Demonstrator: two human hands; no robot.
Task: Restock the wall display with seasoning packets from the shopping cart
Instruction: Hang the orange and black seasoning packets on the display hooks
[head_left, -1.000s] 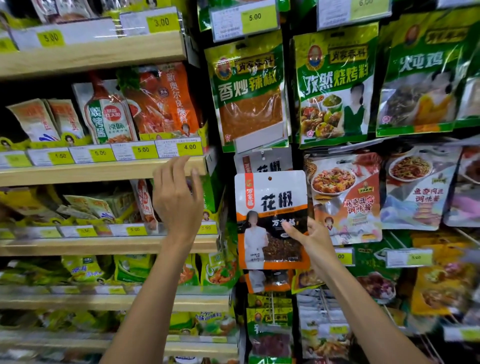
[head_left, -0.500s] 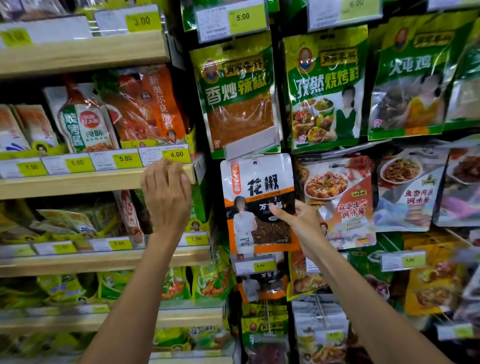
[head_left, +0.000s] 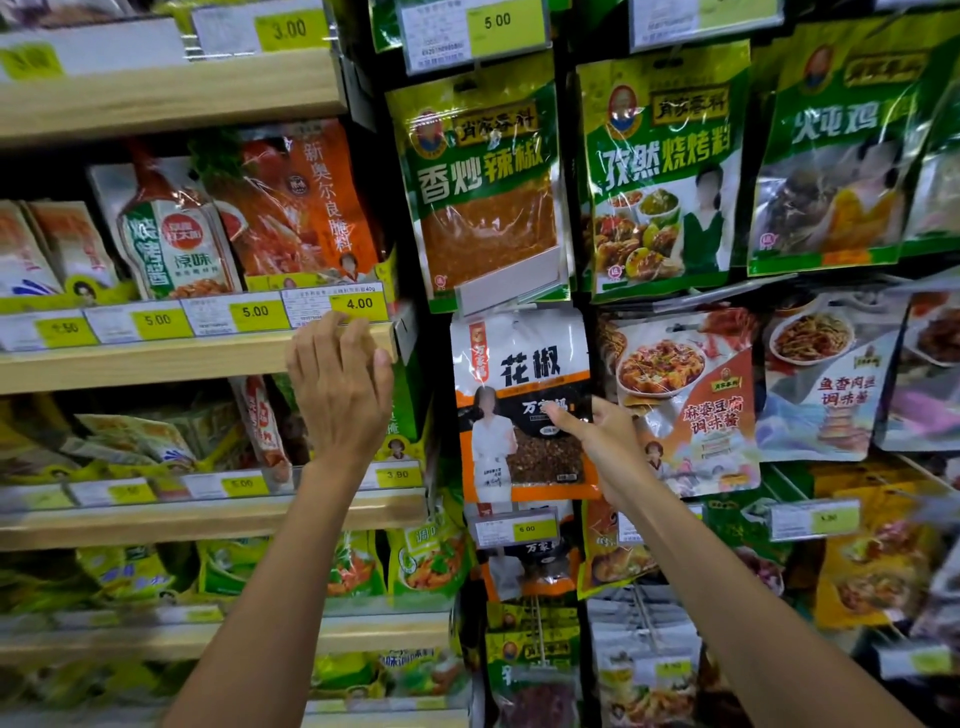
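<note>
The right hand (head_left: 597, 436) came up from the lower right of the frame and gripped the peppercorn packet (head_left: 519, 364) by its right edge, with the thumb laid across the front over the black band and the fingers hidden behind. The packet was white at the top, black across the middle and orange along the bottom. It stood upright at the centre of the frame, flat against the wall display (head_left: 569, 322). Its top edge sat just below the green chilli packet (head_left: 483, 176) and the blank grey label holder (head_left: 511, 283) hanging in front of it. Whether its hole was on a peg could not be told, as the top was partly covered.

Just right of it, touching its edge, hung the mapo tofu sauce packet (head_left: 685, 395). A green cumin barbecue packet (head_left: 660, 171) hung in the row above that. Directly below the held packet was a yellow price tag (head_left: 519, 529) reading 5.00, with more packets of the same kind behind it.

The left hand (head_left: 337, 400) was raised at centre left, relaxed and holding nothing. Its fingers were nearly straight and close together, with the tips at the front edge of the wooden shelf (head_left: 156, 358), just under the 4.00 price label (head_left: 358, 304). Sauce pouches (head_left: 171, 234) stood on that shelf, towards the left of the frame.
</note>
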